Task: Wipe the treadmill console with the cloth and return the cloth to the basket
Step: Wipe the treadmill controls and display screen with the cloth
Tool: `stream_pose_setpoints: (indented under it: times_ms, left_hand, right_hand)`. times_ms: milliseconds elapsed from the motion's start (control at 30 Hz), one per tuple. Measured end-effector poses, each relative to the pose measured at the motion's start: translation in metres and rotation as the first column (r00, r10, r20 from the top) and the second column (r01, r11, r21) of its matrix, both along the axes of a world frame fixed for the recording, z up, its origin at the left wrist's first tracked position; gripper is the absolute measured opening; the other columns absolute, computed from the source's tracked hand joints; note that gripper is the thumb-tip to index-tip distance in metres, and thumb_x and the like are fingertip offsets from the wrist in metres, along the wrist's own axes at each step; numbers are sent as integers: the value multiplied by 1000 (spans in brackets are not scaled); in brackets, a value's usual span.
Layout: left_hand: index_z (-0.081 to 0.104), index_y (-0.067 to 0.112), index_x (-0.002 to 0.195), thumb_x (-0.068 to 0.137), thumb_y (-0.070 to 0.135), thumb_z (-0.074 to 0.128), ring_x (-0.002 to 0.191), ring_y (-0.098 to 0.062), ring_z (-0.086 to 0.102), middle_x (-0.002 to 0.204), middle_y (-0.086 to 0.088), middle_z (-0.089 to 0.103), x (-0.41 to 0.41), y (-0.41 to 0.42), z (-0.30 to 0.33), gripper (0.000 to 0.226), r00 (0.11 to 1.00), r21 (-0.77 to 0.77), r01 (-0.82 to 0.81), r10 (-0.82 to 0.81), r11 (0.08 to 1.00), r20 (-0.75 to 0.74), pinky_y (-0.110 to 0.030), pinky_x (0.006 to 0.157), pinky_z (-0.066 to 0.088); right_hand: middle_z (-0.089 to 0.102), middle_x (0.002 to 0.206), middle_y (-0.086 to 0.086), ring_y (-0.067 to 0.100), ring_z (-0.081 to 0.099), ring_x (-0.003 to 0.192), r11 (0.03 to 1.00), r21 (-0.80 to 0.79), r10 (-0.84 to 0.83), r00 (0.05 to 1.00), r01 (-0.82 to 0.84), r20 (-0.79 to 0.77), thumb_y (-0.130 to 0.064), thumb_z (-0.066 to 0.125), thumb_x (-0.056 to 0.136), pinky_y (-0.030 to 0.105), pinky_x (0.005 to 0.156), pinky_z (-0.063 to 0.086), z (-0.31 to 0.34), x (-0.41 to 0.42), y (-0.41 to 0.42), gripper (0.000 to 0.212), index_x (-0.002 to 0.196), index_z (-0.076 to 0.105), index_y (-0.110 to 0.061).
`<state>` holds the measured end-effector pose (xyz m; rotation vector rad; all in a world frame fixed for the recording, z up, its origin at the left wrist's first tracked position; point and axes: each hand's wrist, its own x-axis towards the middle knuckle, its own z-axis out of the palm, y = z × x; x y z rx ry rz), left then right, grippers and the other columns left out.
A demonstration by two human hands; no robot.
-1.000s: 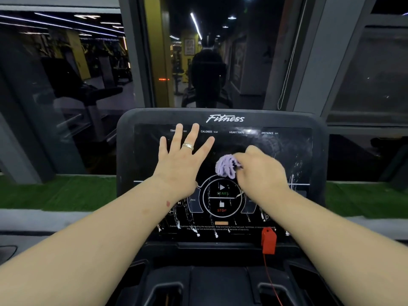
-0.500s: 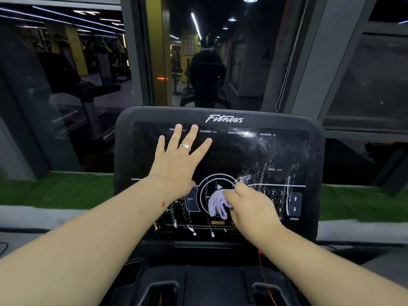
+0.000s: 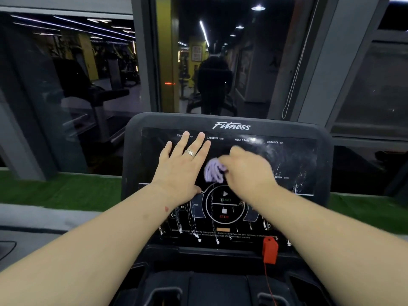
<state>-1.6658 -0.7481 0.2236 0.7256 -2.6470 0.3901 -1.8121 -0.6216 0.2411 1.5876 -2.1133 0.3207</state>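
Observation:
The black treadmill console (image 3: 291, 160) fills the middle of the head view, its glossy panel streaked with white smears and drips. My right hand (image 3: 249, 171) grips a bunched lilac cloth (image 3: 213, 172) and presses it on the panel's middle, just above the round START/STOP dial (image 3: 224, 205). The hand and cloth are blurred by motion. My left hand (image 3: 183, 164), wearing a ring, lies flat with spread fingers on the panel's upper left. No basket is in view.
A red safety key (image 3: 269, 250) with a thin red cord hangs at the console's lower right edge. Below lie dark tray pockets (image 3: 163, 294). Beyond the console are a strip of green turf (image 3: 55, 191) and a window reflecting the gym.
My right hand swept the cloth down to the dial half a second ago and has come back up to the panel's middle. My left hand has stayed flat in place.

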Motion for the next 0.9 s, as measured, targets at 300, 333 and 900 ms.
stream_pose_setpoints:
  times_ms: [300, 333, 900]
  left_hand:
    - [-12, 27, 162, 81, 59, 75, 157, -28, -15, 170, 5, -18, 3, 1, -4, 122, 1000, -23, -9, 9, 1000, 2, -55, 126, 8]
    - [-12, 27, 161, 82, 58, 75, 157, -28, -16, 170, 4, -18, 3, 3, -3, 122, 1000, -18, -15, 15, 1000, 8, -56, 126, 8]
    - [-3, 40, 161, 74, 49, 82, 155, -39, -17, 169, -9, -18, -78, 36, 44, 122, 997, -21, 73, -73, 997, 4, -61, 124, 0]
  right_hand:
    - [44, 70, 1, 26, 48, 45, 989, 123, 84, 995, -77, -54, -6, 85, 44, 26, 44, 26, -34, 9, 24, 37, 70, 62, -19]
    - [46, 71, 1, 26, 50, 47, 994, 91, 59, 997, -53, -59, -6, 82, 52, 26, 43, 29, -26, -2, 28, 31, 73, 65, -21]
    - [45, 73, 4, 26, 41, 49, 965, -189, -153, 973, 184, 170, -1, 72, 65, 26, 44, 29, -58, -31, 64, 22, 81, 67, -15]
